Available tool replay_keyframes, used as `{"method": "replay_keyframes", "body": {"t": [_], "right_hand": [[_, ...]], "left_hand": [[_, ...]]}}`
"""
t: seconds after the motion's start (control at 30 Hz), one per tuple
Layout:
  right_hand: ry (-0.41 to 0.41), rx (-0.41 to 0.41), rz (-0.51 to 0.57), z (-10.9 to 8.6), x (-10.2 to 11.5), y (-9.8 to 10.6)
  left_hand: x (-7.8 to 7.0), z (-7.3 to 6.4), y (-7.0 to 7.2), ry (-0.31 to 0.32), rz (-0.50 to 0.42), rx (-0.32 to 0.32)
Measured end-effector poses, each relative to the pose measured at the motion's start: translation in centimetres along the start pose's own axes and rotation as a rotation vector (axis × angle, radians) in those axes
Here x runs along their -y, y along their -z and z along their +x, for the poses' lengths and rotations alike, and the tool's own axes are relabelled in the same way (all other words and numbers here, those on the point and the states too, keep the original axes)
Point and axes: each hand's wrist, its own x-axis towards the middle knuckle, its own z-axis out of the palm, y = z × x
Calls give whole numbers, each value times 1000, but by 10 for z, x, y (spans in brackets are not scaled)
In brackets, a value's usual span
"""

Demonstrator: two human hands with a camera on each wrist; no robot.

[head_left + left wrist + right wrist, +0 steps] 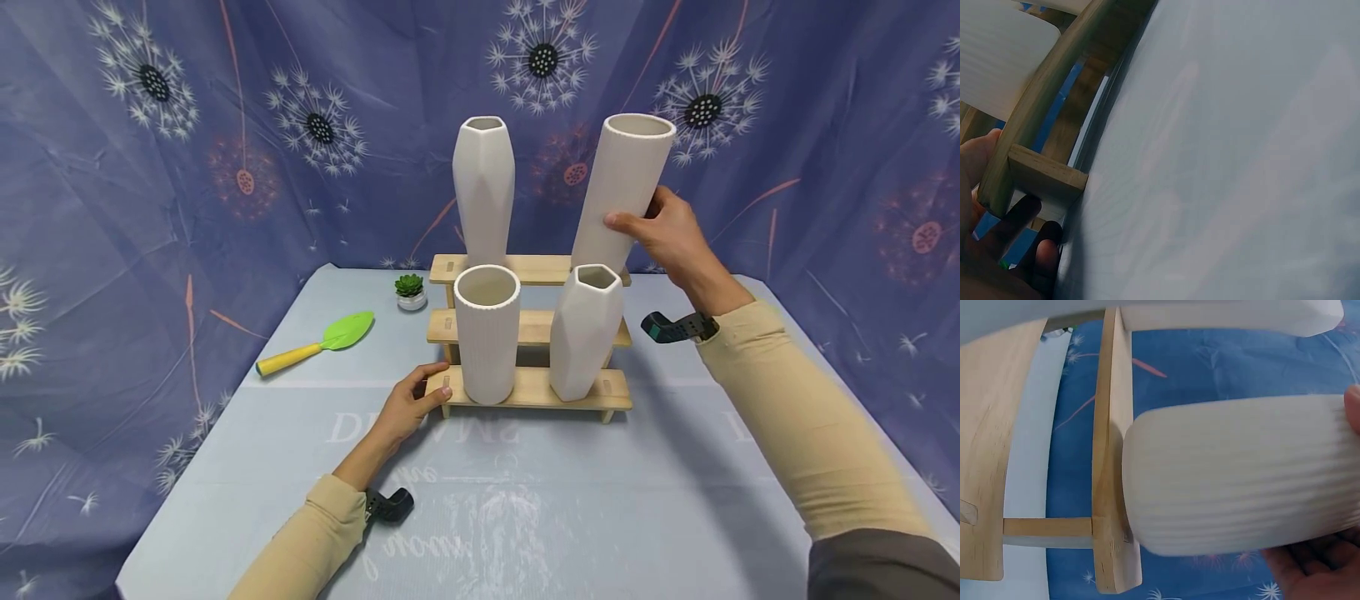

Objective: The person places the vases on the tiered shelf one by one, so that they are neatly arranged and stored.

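Note:
A white ribbed cylindrical vase (622, 183) leans to the right at the right end of the top tier. My right hand (667, 233) grips it from the right side, thumb across its front. In the right wrist view, the base of this ribbed vase (1241, 478) is right at the top board. My left hand (408, 404) holds the left end of the three-tier wooden stand (534, 387) at its lowest board. Thumb on top and fingers below show in the left wrist view, around the board's end (1013, 156).
On the lowest tier stand another ribbed vase (487, 342) and a faceted vase (587, 333), tilted right. A tall faceted vase (483, 192) is on the top tier's left. Left of the stand are a small potted succulent (410, 292) and a green trowel (318, 343) with a yellow handle.

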Motion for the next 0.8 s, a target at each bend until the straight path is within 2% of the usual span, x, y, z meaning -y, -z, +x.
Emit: {"method": "replay_keyframes", "body": {"t": [0.37, 0.8], "right_hand": [[78, 96, 21, 11, -4, -10], [65, 142, -14, 16, -2, -16]], "left_hand": [[-1, 0, 0, 4, 7, -4], [-2, -1, 0, -1, -4, 6]]}}
